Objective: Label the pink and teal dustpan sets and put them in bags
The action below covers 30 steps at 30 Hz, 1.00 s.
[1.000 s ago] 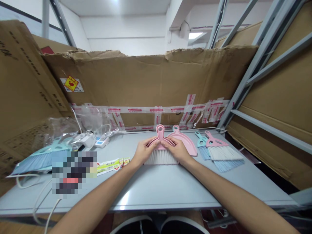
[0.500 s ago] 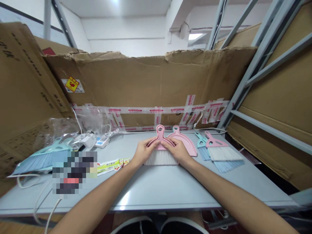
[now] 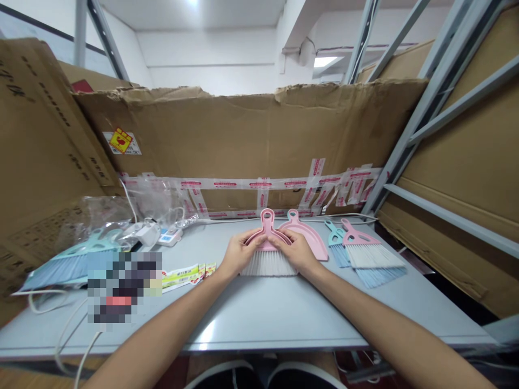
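Both hands hold a pink brush (image 3: 267, 240) with pale bristles, its looped handle pointing away from me. My left hand (image 3: 240, 251) grips the brush's left side, thumb on top. On the right side, my right hand (image 3: 299, 251) grips it the same way. The bristles point toward me over the table. Just behind my right hand lies a pink dustpan (image 3: 312, 241), partly hidden by that hand. Farther right, a pink brush with white bristles (image 3: 365, 243) overlaps blue-bristled brushes (image 3: 339, 253).
Teal brushes with blue bristles (image 3: 68, 265) lie at the left of the grey table (image 3: 259, 319), near cables, a white power strip (image 3: 170, 236), clear plastic and a yellow-green packet (image 3: 182, 275). A cardboard wall (image 3: 243, 135) stands behind; metal shelf posts rise at the right.
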### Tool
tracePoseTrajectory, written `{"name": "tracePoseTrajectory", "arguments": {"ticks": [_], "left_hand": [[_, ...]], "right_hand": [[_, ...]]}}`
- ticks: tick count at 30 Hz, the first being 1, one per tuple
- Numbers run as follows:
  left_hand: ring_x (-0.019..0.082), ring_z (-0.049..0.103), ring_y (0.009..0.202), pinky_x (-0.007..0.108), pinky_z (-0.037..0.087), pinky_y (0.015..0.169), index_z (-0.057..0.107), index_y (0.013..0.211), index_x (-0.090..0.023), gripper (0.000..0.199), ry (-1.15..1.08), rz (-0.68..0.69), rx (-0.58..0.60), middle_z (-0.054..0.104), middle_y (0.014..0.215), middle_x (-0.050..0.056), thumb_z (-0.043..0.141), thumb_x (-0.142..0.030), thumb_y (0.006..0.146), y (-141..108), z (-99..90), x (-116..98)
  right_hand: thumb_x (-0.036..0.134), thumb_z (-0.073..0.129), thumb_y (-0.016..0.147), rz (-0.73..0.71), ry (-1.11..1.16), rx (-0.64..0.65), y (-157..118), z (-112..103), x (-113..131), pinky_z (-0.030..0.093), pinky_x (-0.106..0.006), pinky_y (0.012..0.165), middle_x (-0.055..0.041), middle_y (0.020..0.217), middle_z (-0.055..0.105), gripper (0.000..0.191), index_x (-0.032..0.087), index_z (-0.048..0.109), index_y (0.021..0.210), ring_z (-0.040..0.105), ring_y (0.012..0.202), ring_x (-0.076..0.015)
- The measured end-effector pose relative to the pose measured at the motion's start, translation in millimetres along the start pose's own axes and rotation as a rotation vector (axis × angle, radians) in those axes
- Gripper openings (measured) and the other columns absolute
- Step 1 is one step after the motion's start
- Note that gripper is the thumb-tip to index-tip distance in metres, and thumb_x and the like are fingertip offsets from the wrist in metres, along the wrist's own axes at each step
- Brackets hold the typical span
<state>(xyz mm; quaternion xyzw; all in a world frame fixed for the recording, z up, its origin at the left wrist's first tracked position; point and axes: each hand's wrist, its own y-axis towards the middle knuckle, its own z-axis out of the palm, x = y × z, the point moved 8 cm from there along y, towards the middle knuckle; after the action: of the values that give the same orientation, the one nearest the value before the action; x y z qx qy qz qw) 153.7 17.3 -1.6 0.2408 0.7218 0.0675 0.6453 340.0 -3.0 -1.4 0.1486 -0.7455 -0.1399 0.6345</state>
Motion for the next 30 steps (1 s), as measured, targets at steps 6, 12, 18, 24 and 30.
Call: {"name": "tracePoseTrajectory", "arguments": {"ticks": [6, 12, 18, 24, 30], "left_hand": [[0.034, 0.078, 0.132, 0.053, 0.058, 0.123, 0.087, 0.128, -0.020, 0.049, 0.007, -0.010, -0.014, 0.082, 0.137, 0.009, 0.082, -0.056, 0.095, 0.1, -1.4, -0.7], [0.034, 0.079, 0.127, 0.051, 0.061, 0.118, 0.087, 0.125, -0.019, 0.049, 0.025, -0.022, -0.022, 0.084, 0.133, 0.010, 0.082, -0.057, 0.094, 0.8, -1.0, 3.6], [0.033, 0.080, 0.124, 0.047, 0.062, 0.115, 0.087, 0.124, -0.018, 0.048, 0.010, -0.022, -0.003, 0.084, 0.134, 0.010, 0.080, -0.057, 0.096, 3.1, -1.0, 5.3], [0.033, 0.079, 0.126, 0.046, 0.061, 0.115, 0.086, 0.125, -0.018, 0.049, 0.020, -0.032, -0.010, 0.085, 0.132, 0.009, 0.079, -0.058, 0.097, 7.6, -8.7, 0.9], [0.033, 0.079, 0.123, 0.046, 0.062, 0.112, 0.085, 0.126, -0.018, 0.049, 0.073, -0.040, 0.007, 0.085, 0.132, 0.011, 0.073, -0.059, 0.101, 11.3, -15.5, 9.6]], "right_hand": [[0.063, 0.085, 0.089, 0.007, -0.013, -0.023, 0.8, -1.8, -1.7, 0.064, -0.045, 0.097, -0.0122, 0.113, 0.087, 0.049, 0.018, 0.086, 0.110, 0.080, 0.107, -0.0329], [0.063, 0.084, 0.089, 0.043, -0.011, -0.015, -0.8, 0.8, -4.1, 0.063, -0.042, 0.095, -0.0099, 0.108, 0.087, 0.047, 0.018, 0.084, 0.106, 0.079, 0.104, -0.0308], [0.061, 0.081, 0.092, 0.075, 0.022, 0.036, 0.1, 5.2, -10.6, 0.061, -0.041, 0.096, -0.0087, 0.111, 0.086, 0.046, 0.019, 0.083, 0.109, 0.078, 0.107, -0.0302], [0.059, 0.081, 0.093, 0.093, -0.015, 0.054, 1.7, 3.9, -13.7, 0.059, -0.043, 0.103, -0.0099, 0.117, 0.085, 0.047, 0.018, 0.082, 0.117, 0.077, 0.112, -0.0312], [0.056, 0.084, 0.091, 0.160, 0.029, 0.070, 0.2, 7.2, -27.9, 0.062, -0.044, 0.101, -0.0112, 0.125, 0.083, 0.058, 0.020, 0.072, 0.135, 0.079, 0.114, -0.0306]]}}
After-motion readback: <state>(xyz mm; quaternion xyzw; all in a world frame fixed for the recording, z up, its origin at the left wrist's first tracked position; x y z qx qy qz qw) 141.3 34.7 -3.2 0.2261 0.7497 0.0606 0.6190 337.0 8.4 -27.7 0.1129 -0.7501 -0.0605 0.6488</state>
